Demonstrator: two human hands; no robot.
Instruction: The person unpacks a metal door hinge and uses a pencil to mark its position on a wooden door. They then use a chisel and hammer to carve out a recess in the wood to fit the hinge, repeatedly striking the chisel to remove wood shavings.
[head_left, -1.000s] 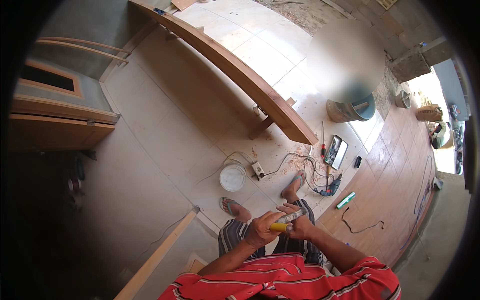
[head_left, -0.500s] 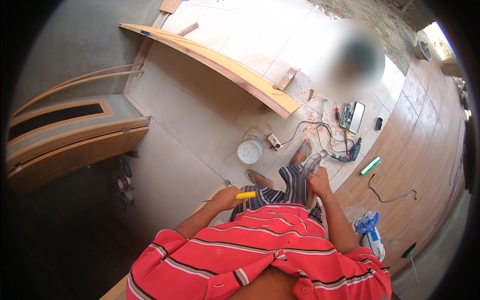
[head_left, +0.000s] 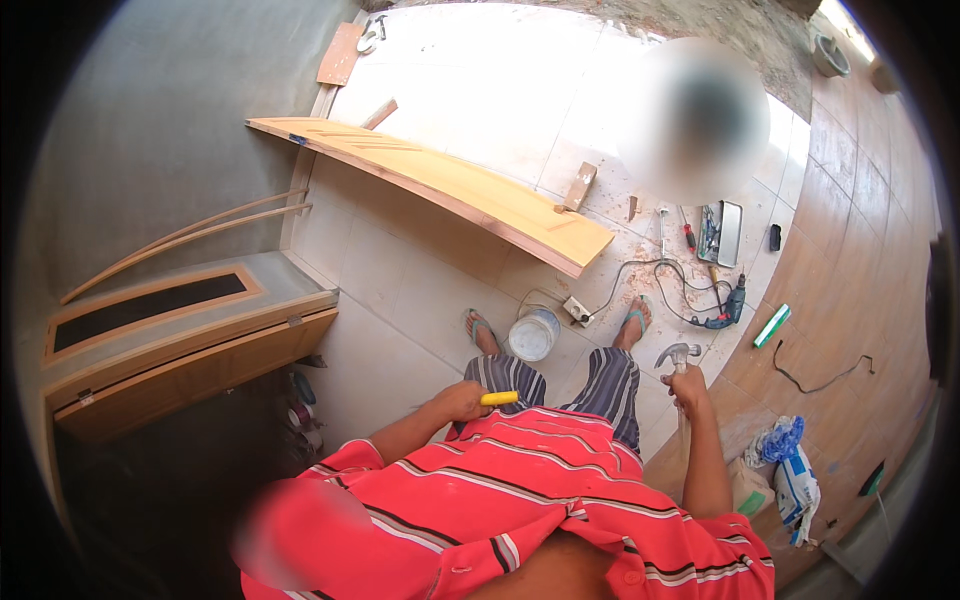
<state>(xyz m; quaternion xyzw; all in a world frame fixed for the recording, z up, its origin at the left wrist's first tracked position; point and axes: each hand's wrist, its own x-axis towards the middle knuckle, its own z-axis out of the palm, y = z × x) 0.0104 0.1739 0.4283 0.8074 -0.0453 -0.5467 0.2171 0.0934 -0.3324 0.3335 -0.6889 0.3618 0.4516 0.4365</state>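
My left hand (head_left: 461, 401) is closed round a tool with a yellow handle (head_left: 499, 398), held at waist height in front of my striped shorts. The rest of that tool is hidden by the hand. Out to the right, my right hand (head_left: 687, 387) grips a claw hammer (head_left: 680, 352), its metal head up and its shaft running down behind the wrist. Beyond both hands, a yellowish wooden door panel (head_left: 440, 185) lies raised on edge over the tiles, with a wood block (head_left: 577, 187) by its right end.
A white bucket (head_left: 533, 334) stands between my feet, beside a socket box (head_left: 577, 310) with a trailing cord. A drill (head_left: 728, 303), a red screwdriver (head_left: 689, 235) and a metal toolbox (head_left: 731, 233) lie right. Another wooden door (head_left: 200, 360) stands left. A blurred round patch covers the upper right.
My left foot has stepped to the far left side of the bucket. The hammer has swung outward to the right, away from my shorts. The view has shifted; both tools stay held.
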